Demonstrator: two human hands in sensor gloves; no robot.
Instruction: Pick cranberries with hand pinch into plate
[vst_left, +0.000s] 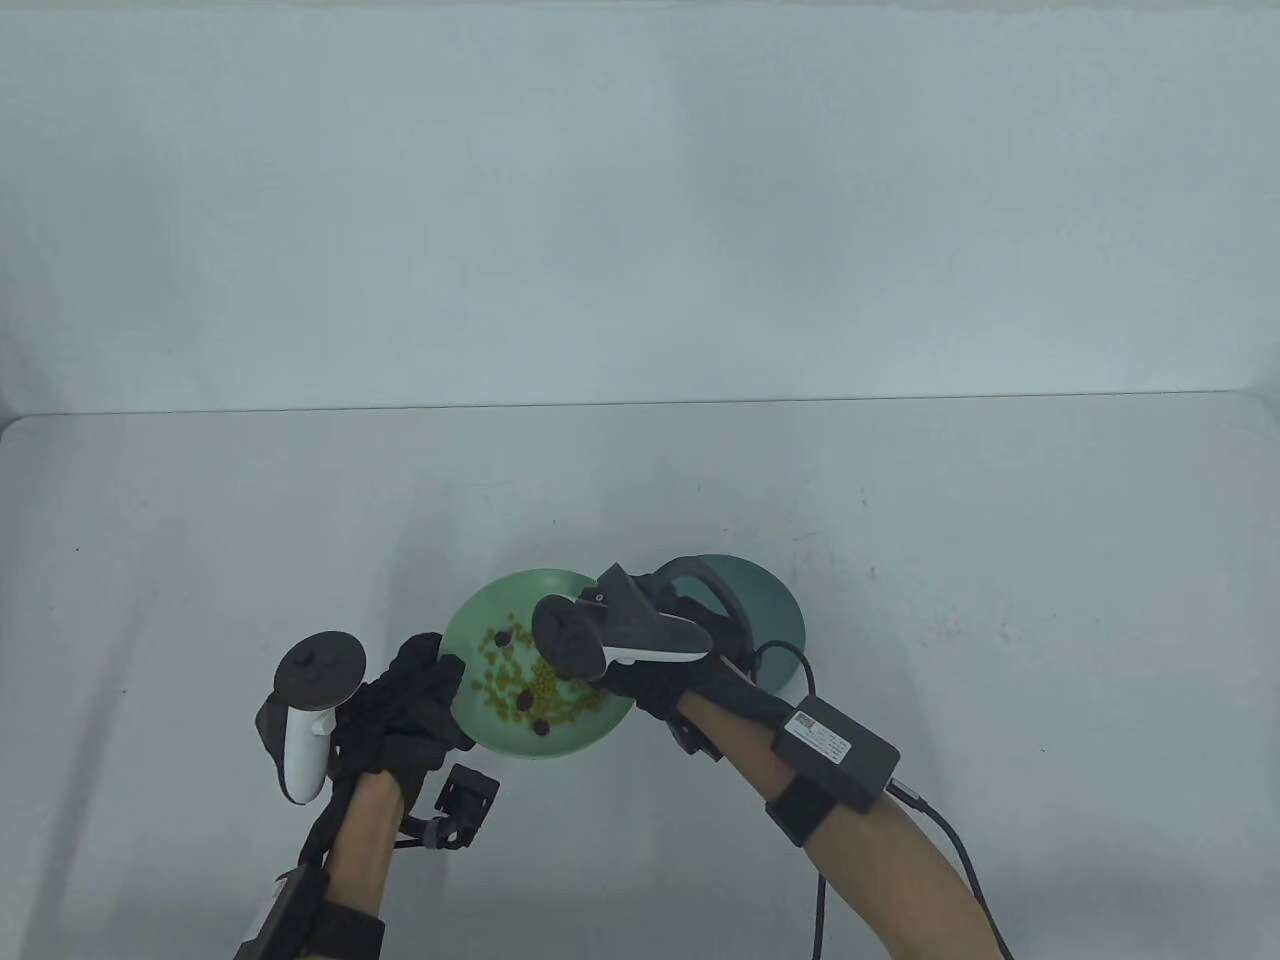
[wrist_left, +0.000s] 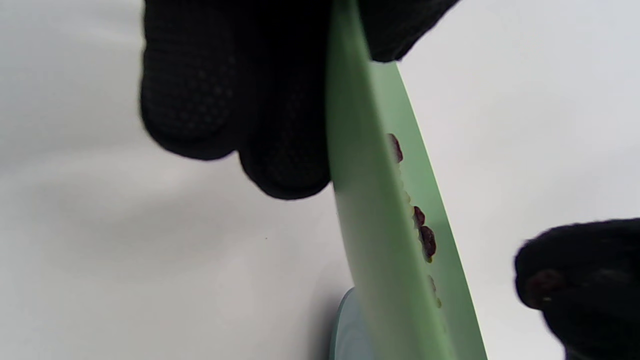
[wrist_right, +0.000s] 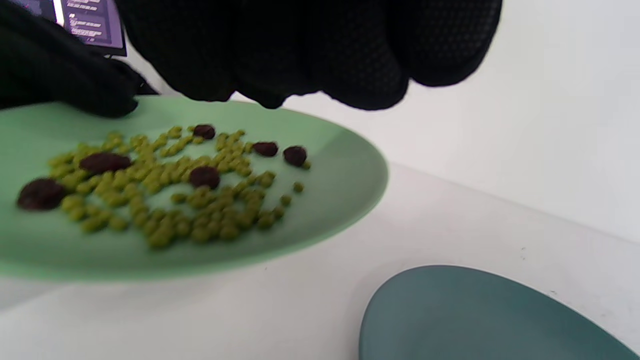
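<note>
The green plate (vst_left: 470, 690) is gripped at its left rim by the left hand (vst_left: 405, 715), fingers beneath and thumb above, and is held tilted off the desk (vst_left: 900, 520). Cranberries (wrist_right: 204, 176) lie among green pellets (wrist_right: 165, 200) on it. The right hand (vst_left: 650, 685) is held over them, fingers curled; whether anything is pinched cannot be told. Behind it, the teal plate (vst_left: 780, 610) rests on the desk.

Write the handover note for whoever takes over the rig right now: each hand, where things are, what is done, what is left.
Left hand grips the rim of the light green plate, held off the table.
Right hand hovers over that plate; a dark bit may sit at its fingertips, unclear.
Cranberries lie among small green pellets on the green plate.
Dark teal plate is empty as far as it shows.
Left: pinch the cranberries across.
</note>
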